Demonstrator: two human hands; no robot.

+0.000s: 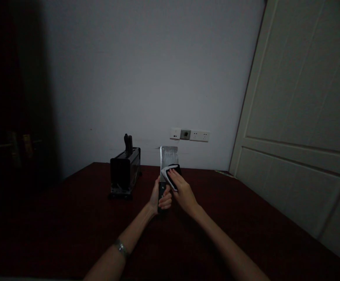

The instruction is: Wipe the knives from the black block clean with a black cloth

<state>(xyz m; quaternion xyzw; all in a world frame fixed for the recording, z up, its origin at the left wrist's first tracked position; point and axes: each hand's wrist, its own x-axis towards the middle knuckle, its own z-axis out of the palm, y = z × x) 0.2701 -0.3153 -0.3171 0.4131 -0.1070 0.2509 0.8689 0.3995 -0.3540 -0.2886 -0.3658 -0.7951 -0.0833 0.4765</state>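
Two bare hands are working close together, both forearms reaching forward.
The left hand (154, 197) is closing in a firm grip, its fingers (165, 201) curling round toward the palm, while the left forearm (136, 226) is slanting inward. The right hand (185, 195) is leaning in just beside it, back upward, fingers extending forward and leftward; its thumb is apparently hiding underneath, though the dim light is blurring this. The right forearm (222, 242) is angling inward too.

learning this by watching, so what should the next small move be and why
Probably slide the right hand and its cloth toward the far end of the blade: the cloth covers only the part near the handle, the rest is uncovered and looks streaky, and the left hand grips the handle, which should steady it.
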